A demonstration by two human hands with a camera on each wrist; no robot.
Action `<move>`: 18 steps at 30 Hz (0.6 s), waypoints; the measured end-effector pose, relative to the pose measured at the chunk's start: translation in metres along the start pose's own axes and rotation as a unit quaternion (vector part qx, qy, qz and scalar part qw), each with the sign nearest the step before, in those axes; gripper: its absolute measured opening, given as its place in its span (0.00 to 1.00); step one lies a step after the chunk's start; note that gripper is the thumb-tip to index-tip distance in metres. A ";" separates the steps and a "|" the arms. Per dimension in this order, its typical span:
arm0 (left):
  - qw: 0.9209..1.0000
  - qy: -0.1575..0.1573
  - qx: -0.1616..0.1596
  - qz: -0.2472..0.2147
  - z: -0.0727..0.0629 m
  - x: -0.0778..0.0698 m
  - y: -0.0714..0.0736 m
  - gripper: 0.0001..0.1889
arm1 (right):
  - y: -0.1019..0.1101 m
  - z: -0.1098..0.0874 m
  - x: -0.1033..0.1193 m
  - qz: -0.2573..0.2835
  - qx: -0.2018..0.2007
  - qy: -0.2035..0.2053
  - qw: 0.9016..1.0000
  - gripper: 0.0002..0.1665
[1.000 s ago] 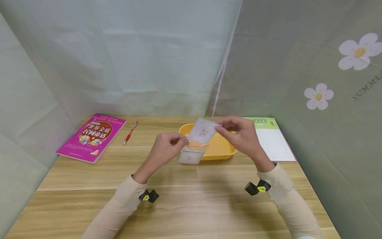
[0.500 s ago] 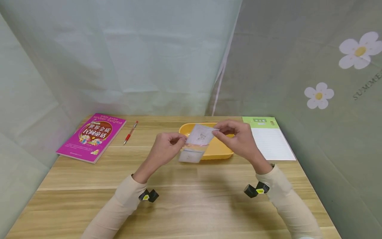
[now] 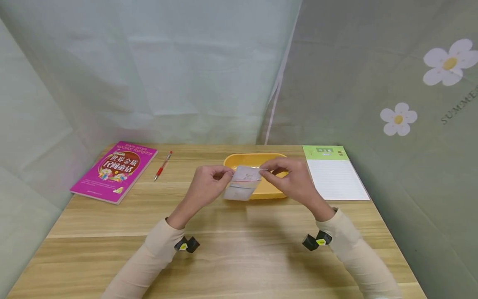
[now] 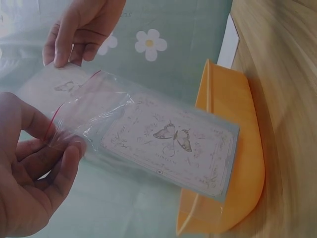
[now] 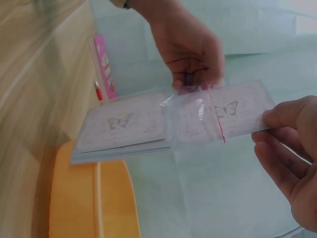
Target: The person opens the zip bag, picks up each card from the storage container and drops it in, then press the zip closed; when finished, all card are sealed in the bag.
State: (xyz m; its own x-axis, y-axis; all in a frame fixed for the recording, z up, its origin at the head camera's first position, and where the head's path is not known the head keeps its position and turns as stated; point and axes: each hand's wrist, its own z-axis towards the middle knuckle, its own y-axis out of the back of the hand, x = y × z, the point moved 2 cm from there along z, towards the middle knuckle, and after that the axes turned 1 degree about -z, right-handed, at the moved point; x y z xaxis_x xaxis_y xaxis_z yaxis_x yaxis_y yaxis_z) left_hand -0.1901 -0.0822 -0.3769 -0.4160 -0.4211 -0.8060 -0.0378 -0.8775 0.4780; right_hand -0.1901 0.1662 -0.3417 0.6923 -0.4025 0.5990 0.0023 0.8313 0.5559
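Over the front of a yellow plastic tray [image 3: 267, 193], my left hand [image 3: 209, 182] pinches the mouth of a clear zip-lock bag [image 3: 239, 192] with a red strip. Inside the bag lies a stack of pale cards [image 5: 121, 121] printed with a butterfly. My right hand [image 3: 289, 176] pinches the outer edge of a single matching card [image 5: 247, 106] between thumb and fingers. In the right wrist view that card's inner part is behind the clear plastic, past the red strip, and its outer end sticks out of the bag's mouth.
A purple book [image 3: 115, 172] lies at the left of the wooden table [image 3: 231, 257], with a red pen [image 3: 163, 166] beside it. To the right of the tray is a lined pad [image 3: 336, 176] with a green top. Fabric curtains [image 3: 209, 74] stand around the table.
My right hand has moved left and down toward the left hand, and the single card has slid farther into the bag. My left hand has stayed about where it was.
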 end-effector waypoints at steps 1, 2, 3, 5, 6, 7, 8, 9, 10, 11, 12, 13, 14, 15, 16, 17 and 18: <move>1.000 -0.001 -0.001 0.000 0.000 0.000 0.000 0.09 | -0.001 0.000 0.000 -0.003 0.000 0.003 1.000 0.06; 1.000 -0.003 -0.002 0.000 0.000 0.000 0.000 0.09 | -0.002 0.000 0.000 -0.006 0.001 0.006 1.000 0.06; 1.000 -0.004 -0.003 -0.001 0.000 0.000 0.000 0.09 | -0.002 -0.001 0.000 -0.009 0.000 0.009 1.000 0.06; 1.000 -0.006 -0.003 -0.001 0.000 0.000 0.000 0.08 | -0.003 -0.001 0.000 -0.011 -0.003 0.015 1.000 0.06; 1.000 -0.008 -0.003 -0.001 0.000 0.000 0.000 0.08 | -0.003 -0.002 0.000 -0.013 -0.007 0.021 1.000 0.06; 1.000 -0.008 -0.002 -0.003 0.000 0.000 0.000 0.08 | -0.002 -0.002 0.000 -0.013 -0.012 0.028 0.999 0.06; 1.000 -0.008 -0.001 -0.004 0.000 0.000 -0.001 0.09 | -0.002 -0.002 0.000 -0.014 -0.017 0.036 0.999 0.07; 1.000 -0.009 0.000 -0.006 0.000 0.000 -0.001 0.09 | -0.001 -0.002 0.000 -0.015 -0.022 0.045 0.999 0.07; 1.000 -0.008 0.000 -0.007 0.000 0.000 -0.001 0.09 | -0.001 -0.003 0.000 -0.017 -0.026 0.053 0.998 0.08; 1.000 -0.007 0.001 -0.009 0.000 0.000 0.000 0.09 | -0.001 -0.003 0.000 -0.018 -0.029 0.062 0.998 0.08; 1.000 -0.007 0.001 -0.010 0.000 0.000 0.000 0.09 | -0.001 -0.002 0.000 -0.017 -0.031 0.069 0.997 0.08; 1.000 -0.006 0.001 -0.011 0.000 0.000 0.000 0.09 | -0.001 -0.002 0.000 -0.017 -0.030 0.074 0.997 0.09; 1.000 -0.006 0.001 -0.010 0.000 0.000 0.000 0.09 | -0.002 -0.002 -0.001 -0.017 -0.028 0.075 0.997 0.09; 1.000 -0.005 0.001 -0.010 0.000 0.000 0.000 0.09 | -0.003 -0.002 -0.001 -0.016 -0.024 0.076 0.997 0.09; 1.000 -0.004 0.001 -0.010 0.000 0.000 0.000 0.09 | -0.003 -0.003 -0.002 -0.014 -0.020 0.075 0.997 0.09; 1.000 -0.004 0.001 -0.010 0.000 0.000 0.000 0.09 | -0.004 -0.003 -0.003 -0.011 -0.017 0.074 0.997 0.09; 1.000 -0.003 0.002 -0.010 0.000 0.000 0.000 0.09 | -0.005 -0.003 -0.003 -0.011 -0.015 0.073 0.997 0.09</move>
State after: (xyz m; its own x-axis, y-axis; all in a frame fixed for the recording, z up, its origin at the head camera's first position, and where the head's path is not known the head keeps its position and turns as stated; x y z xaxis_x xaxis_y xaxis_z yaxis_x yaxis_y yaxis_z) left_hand -0.1901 -0.0821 -0.3772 -0.4199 -0.4018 -0.8138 -0.0501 -0.8850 0.4628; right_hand -0.1899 0.1644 -0.3484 0.7889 -0.3633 0.4957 0.0394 0.8348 0.5492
